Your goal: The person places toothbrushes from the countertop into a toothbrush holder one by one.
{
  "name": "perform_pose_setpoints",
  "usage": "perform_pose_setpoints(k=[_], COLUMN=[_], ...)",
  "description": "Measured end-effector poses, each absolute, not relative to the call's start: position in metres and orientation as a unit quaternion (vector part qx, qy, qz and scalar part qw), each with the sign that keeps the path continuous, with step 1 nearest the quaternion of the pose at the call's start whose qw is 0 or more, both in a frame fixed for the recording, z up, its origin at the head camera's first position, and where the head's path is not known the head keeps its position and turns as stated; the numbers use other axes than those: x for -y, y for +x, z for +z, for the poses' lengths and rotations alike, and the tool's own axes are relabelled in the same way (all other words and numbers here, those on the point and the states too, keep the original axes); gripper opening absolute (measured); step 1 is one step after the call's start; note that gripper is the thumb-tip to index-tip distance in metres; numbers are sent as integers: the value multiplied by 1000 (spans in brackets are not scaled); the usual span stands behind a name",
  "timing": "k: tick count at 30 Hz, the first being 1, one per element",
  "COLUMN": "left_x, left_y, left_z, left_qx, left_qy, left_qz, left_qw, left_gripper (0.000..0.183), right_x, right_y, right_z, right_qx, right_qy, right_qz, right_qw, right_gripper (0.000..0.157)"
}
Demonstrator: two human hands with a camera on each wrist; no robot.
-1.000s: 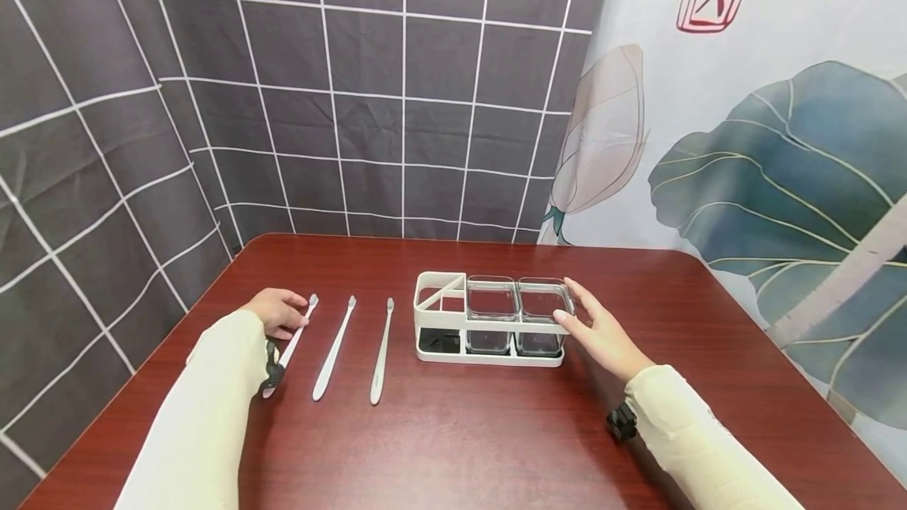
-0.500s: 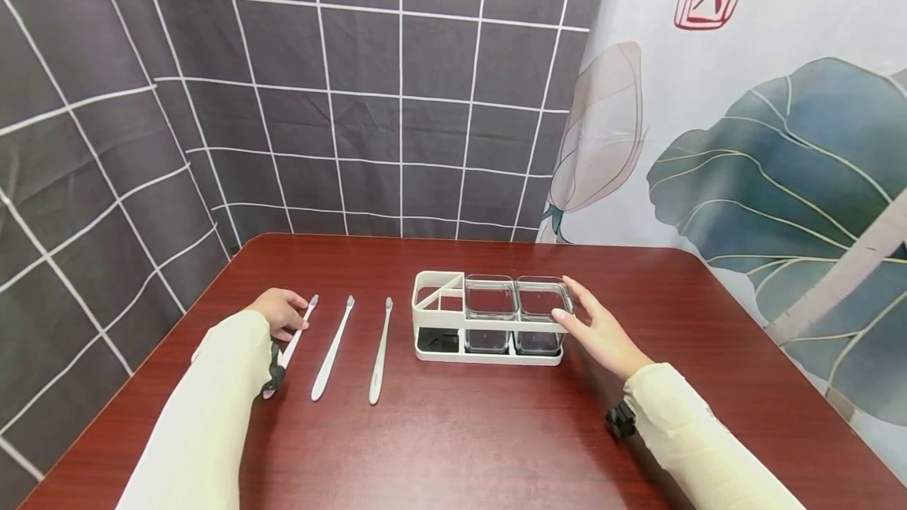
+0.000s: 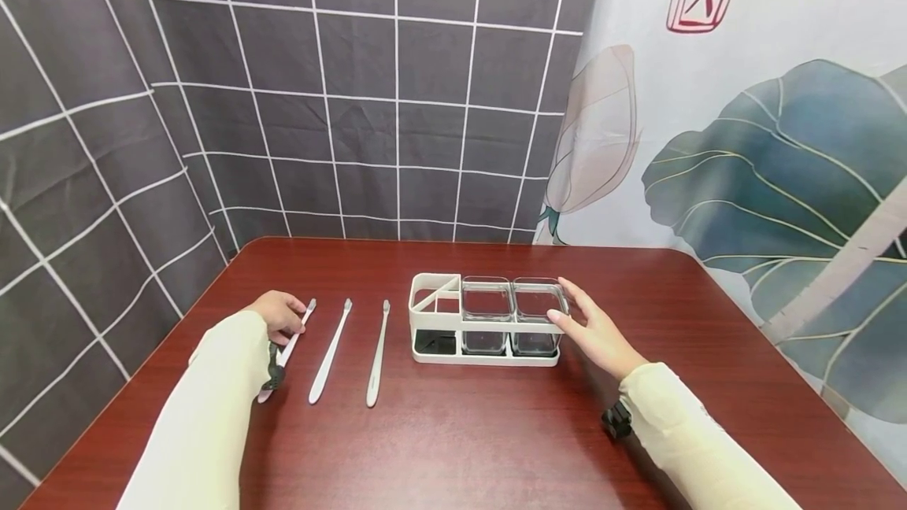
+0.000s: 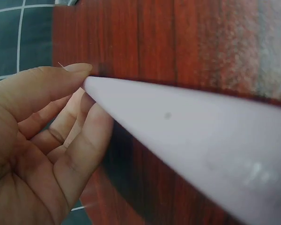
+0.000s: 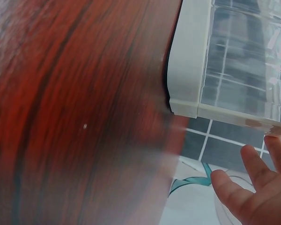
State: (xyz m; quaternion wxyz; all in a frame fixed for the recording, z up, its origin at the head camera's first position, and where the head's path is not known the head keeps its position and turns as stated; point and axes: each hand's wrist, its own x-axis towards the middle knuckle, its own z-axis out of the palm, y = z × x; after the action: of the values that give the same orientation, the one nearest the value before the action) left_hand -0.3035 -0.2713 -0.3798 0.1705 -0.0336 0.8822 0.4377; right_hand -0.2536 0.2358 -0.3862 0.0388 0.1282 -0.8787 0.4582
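Note:
Thumb and fingers of my left hand (image 3: 276,313) pinch the leftmost toothbrush (image 3: 286,354) near its head. Its pale, wide handle (image 4: 178,122) runs close past the left wrist camera. Two more white toothbrushes lie to its right, a middle toothbrush (image 3: 330,352) and a right toothbrush (image 3: 378,355). At the right end of a white toothbrush holder (image 3: 438,322), my right hand (image 3: 597,334) rests with fairly straight fingers, thumb at the front rim and fingers at the side. Two clear square cups, a left cup (image 3: 486,301) and a right cup (image 3: 538,301), sit in the holder.
The dark red wooden table (image 3: 453,439) has its back edge against a grey gridded curtain (image 3: 354,132). On the right hangs a pale curtain with a leaf print (image 3: 772,156). The holder's left section has a diagonal divider (image 3: 435,293).
The whole head view shifts slightly. My left hand stays at the leftmost toothbrush, its fingers curled a little closer round it. The right hand keeps its place at the holder.

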Motion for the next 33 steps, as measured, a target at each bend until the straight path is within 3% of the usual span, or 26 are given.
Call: perform_pose_setpoints(k=[15, 33], left_x=[278, 249], left_y=[-304, -309], left_z=[-362, -323], left_qx=[-869, -794], left_qy=[1, 15], left_qz=[481, 606], left_qw=[120, 52], left_gripper=[49, 54], right_x=[-232, -235], right_y=[-254, -255], right_z=[-388, -384], right_qx=[869, 858], right_qy=[118, 113], right_qz=[479, 499], right_qw=[38, 37], right_gripper=[71, 69])
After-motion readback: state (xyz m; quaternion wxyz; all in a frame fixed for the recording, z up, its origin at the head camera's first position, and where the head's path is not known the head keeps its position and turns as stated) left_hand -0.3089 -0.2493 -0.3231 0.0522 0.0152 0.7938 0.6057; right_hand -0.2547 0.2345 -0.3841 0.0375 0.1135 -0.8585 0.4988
